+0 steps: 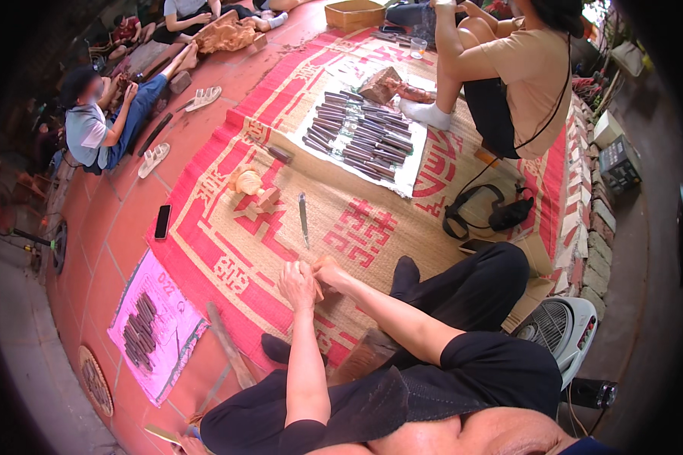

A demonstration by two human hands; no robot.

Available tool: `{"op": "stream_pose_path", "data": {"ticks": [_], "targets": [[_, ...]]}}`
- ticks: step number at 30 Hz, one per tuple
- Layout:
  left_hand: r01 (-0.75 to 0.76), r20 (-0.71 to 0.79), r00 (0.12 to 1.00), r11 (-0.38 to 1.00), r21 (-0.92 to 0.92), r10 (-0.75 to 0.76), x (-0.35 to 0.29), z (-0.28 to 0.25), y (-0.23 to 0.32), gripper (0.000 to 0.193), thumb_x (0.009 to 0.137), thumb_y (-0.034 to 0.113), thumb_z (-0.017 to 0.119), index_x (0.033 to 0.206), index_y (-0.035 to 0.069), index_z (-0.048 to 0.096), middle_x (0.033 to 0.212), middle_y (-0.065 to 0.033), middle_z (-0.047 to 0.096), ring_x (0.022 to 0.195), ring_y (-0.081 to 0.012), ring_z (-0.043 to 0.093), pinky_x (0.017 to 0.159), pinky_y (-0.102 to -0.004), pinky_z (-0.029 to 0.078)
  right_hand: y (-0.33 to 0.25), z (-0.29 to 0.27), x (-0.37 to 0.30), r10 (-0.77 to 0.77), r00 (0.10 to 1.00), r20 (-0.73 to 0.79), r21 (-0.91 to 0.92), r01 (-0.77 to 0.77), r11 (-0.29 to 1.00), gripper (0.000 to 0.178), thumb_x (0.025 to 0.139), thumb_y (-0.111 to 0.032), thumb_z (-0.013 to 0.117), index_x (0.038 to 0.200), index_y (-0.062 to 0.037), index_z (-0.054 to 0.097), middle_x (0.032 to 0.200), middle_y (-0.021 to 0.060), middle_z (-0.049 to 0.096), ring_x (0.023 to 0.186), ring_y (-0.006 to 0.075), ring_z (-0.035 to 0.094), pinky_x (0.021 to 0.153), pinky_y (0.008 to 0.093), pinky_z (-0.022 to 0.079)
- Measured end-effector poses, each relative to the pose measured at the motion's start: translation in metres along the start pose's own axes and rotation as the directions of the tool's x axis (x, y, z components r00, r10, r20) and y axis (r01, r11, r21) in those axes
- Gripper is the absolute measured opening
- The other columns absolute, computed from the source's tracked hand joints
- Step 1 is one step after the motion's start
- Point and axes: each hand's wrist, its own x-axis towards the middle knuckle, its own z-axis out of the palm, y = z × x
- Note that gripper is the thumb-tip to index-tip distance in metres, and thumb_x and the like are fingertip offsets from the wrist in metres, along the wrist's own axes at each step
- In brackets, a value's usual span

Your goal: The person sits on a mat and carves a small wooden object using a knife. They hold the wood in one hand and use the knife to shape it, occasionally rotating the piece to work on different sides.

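My left hand [297, 285] and my right hand [329, 274] meet in front of me over the patterned mat [273, 227]. Both have their fingers closed around a small brownish piece, mostly hidden by them, whose kind I cannot make out. Just beyond the hands lies a slim, silvery utility knife [304, 216]. Farther left sit a pale carved wooden figure [248, 182] and a small wood block [268, 199]. A dark wooden block [366, 355] rests close to my lap, and a long wooden stick [229, 343] lies to the left of my foot.
Rows of dark-handled tools [364, 136] cover a white cloth ahead. More tools [140, 334] lie on a pink sheet [176, 303] at left, near a black phone [162, 222]. A person [535, 83] sits at far right. A fan [558, 330] stands by my right knee.
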Motion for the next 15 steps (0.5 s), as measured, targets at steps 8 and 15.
{"op": "stream_pose_path", "data": {"ticks": [8,15], "targets": [[0.016,-0.024,1.000,1.000,-0.019,-0.016,0.002,-0.006,0.003,0.026,0.085,0.023,0.048,0.069,0.005,0.059,0.077,-0.0110,0.058,0.076,-0.0328,0.056,0.068,-0.0462,0.043,0.002,-0.004,0.004,0.007,0.995,0.098,0.038,-0.011,0.999,0.013,0.079,-0.019,0.064,0.083,-0.0099,0.072,0.063,0.0060,0.065,0.049,0.0144,0.058,0.045,0.0292,0.046],[0.054,0.004,0.999,0.998,-0.012,-0.054,0.003,-0.004,0.006,0.029,0.087,0.025,0.046,0.070,0.005,0.059,0.079,-0.0123,0.058,0.077,-0.0345,0.056,0.070,-0.0474,0.043,-0.001,0.006,0.007,-0.126,0.988,-0.088,-0.121,0.115,0.986,0.009,0.081,-0.008,0.060,0.076,-0.0067,0.067,0.058,0.0014,0.059,0.046,0.0128,0.055,0.042,0.0277,0.043]]}}
